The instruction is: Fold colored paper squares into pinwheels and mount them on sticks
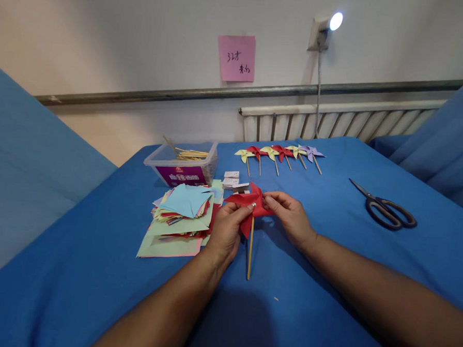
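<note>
A blue cloth is covering the bench (326, 282), and everything is lying on it in front of a pale wall carrying a pink note (236, 58) and a small lamp (334, 20). Toward the left, a loose stack of coloured paper squares (180, 217) is spreading out, and behind it a clear plastic tub (181, 166) is holding thin wooden sticks. Along the back, a row of finished pinwheels (281, 154) in yellow, red and lilac is lying side by side, sticks pointing toward the person. Well to the right, a pair of scissors (385, 208) is resting shut. At the centre, the left hand (226, 233) and the right hand (291, 215) are both pinching a red pinwheel (251, 205), fingertips closing on its folded vanes from either side, while its stick (250, 249) is pointing down toward the person with its end at or near the cloth. Judging by this, the fixing of the vanes at the hub is the step in hand; the next move is calling for a steady pinch so the folds are not springing apart, though the hub itself is sitting too small to read.
</note>
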